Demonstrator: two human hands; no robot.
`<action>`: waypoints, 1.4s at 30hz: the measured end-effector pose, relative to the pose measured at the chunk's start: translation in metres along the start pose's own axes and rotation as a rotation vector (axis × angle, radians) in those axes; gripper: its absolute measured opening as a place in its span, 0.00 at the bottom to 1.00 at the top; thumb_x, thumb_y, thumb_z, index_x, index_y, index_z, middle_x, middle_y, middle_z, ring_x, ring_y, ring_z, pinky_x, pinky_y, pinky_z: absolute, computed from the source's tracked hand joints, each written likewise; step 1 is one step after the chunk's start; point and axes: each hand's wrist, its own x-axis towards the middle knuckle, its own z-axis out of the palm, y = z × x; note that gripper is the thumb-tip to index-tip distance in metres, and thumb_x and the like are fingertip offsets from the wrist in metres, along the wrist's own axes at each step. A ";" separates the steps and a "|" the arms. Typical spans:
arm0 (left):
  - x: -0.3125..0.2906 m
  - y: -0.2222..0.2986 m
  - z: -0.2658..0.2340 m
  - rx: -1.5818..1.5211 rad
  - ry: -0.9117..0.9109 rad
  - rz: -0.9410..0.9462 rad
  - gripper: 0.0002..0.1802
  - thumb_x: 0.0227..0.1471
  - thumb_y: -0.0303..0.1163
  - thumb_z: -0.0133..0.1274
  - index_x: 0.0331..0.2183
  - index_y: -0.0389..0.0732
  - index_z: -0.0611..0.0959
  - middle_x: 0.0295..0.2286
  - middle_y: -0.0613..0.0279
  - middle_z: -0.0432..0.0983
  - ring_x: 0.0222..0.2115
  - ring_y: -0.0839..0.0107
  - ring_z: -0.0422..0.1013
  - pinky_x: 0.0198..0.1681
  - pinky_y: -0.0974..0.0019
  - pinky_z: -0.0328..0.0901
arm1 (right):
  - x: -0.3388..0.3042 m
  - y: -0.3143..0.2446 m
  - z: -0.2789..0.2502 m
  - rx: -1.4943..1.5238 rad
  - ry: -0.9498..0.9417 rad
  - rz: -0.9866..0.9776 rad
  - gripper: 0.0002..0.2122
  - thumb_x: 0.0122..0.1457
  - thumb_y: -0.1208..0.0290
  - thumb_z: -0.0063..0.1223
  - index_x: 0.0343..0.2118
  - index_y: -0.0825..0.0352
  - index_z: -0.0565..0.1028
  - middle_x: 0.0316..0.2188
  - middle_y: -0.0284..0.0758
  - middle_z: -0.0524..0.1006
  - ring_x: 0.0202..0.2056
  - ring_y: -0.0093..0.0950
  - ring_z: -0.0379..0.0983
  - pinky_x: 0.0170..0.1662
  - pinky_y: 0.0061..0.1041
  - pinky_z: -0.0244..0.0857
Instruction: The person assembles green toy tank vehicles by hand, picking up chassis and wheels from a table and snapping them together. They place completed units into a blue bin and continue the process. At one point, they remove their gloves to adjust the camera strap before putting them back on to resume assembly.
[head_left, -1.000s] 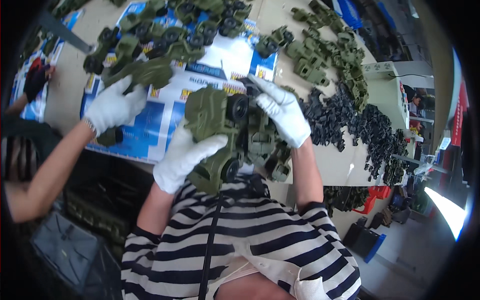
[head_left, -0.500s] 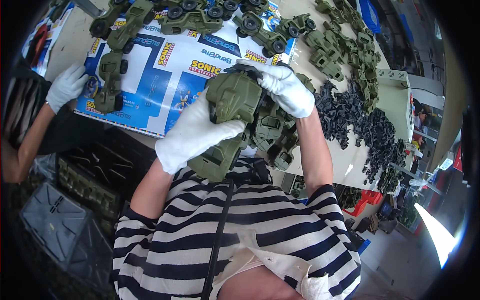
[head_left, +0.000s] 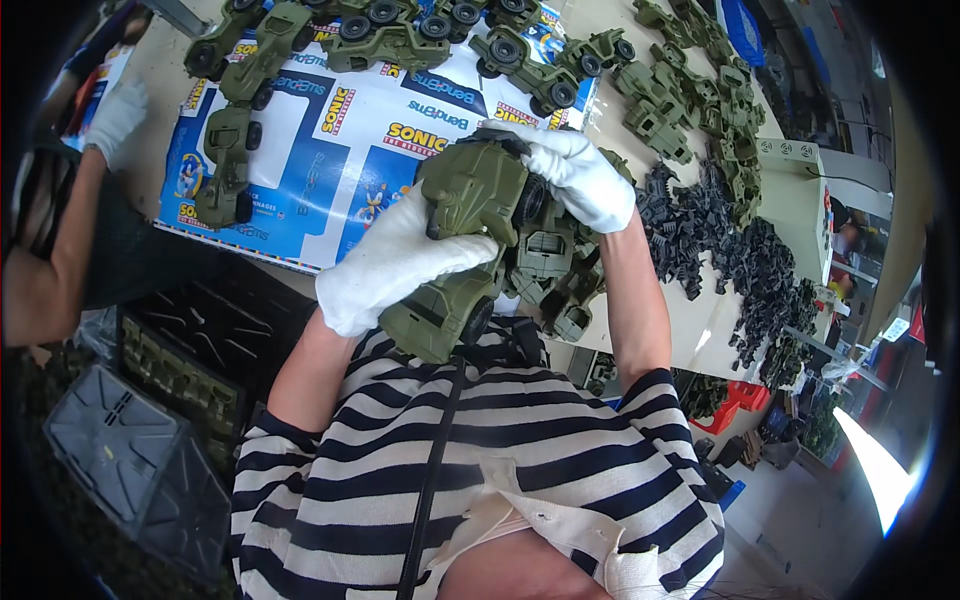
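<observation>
Wrapping around an olive-green plastic toy vehicle with black wheels, the white-gloved left hand holds it tilted at the centre of the frame, fingers closed on its body, thumb across the side. The white-gloved right hand has its fingers bent over a small dark plastic part at the vehicle's upper end; the glove hides whether they pinch it. Compared with 1.0 s ago, the vehicle is turned to show its top and the right fingers lie closer over its end, so the 2 hands now meet on 1 object. At upper left, a co-worker's gloved hand has drawn back from a green vehicle on the printed blue-and-white sheet. Black plastic pieces cover the tabletop at right.
</observation>
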 end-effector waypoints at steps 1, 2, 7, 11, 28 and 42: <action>0.001 -0.005 0.000 -0.018 -0.003 0.027 0.28 0.48 0.25 0.63 0.51 0.36 0.72 0.35 0.65 0.77 0.33 0.80 0.72 0.37 0.74 0.69 | -0.002 0.003 -0.005 0.009 -0.017 0.000 0.21 0.63 0.68 0.55 0.56 0.71 0.71 0.35 0.22 0.75 0.35 0.11 0.64 0.42 0.12 0.61; 0.002 -0.007 -0.001 -0.036 -0.005 0.053 0.28 0.48 0.25 0.63 0.51 0.36 0.72 0.35 0.65 0.77 0.32 0.80 0.72 0.36 0.75 0.69 | -0.003 0.005 -0.008 0.019 -0.035 0.000 0.21 0.63 0.68 0.55 0.56 0.71 0.71 0.36 0.23 0.75 0.35 0.11 0.64 0.42 0.12 0.61; 0.001 -0.001 -0.003 0.000 -0.069 -0.029 0.27 0.48 0.25 0.63 0.50 0.36 0.72 0.35 0.67 0.77 0.32 0.83 0.71 0.35 0.76 0.68 | -0.004 0.008 -0.011 -0.007 -0.057 0.006 0.19 0.63 0.70 0.54 0.56 0.71 0.71 0.38 0.23 0.75 0.36 0.11 0.65 0.44 0.12 0.61; 0.008 -0.023 -0.001 -0.154 -0.075 -0.005 0.27 0.48 0.24 0.63 0.50 0.38 0.72 0.36 0.66 0.77 0.34 0.82 0.71 0.37 0.76 0.68 | -0.004 0.003 -0.014 -0.161 -0.111 -0.054 0.18 0.65 0.70 0.51 0.55 0.70 0.72 0.41 0.27 0.77 0.40 0.16 0.68 0.46 0.17 0.64; 0.019 -0.091 0.002 0.201 0.373 0.771 0.50 0.42 0.62 0.63 0.56 0.36 0.68 0.50 0.51 0.68 0.50 0.59 0.67 0.54 0.60 0.61 | -0.027 0.059 0.080 -0.709 0.325 -0.493 0.22 0.46 0.81 0.54 0.48 0.69 0.72 0.49 0.44 0.74 0.50 0.40 0.71 0.55 0.35 0.63; 0.047 -0.088 -0.068 0.339 0.637 0.751 0.19 0.61 0.37 0.47 0.49 0.35 0.75 0.41 0.52 0.76 0.41 0.64 0.73 0.46 0.65 0.67 | 0.015 0.061 0.093 -1.102 0.641 -0.541 0.18 0.53 0.62 0.62 0.44 0.65 0.74 0.47 0.46 0.74 0.50 0.45 0.69 0.54 0.40 0.63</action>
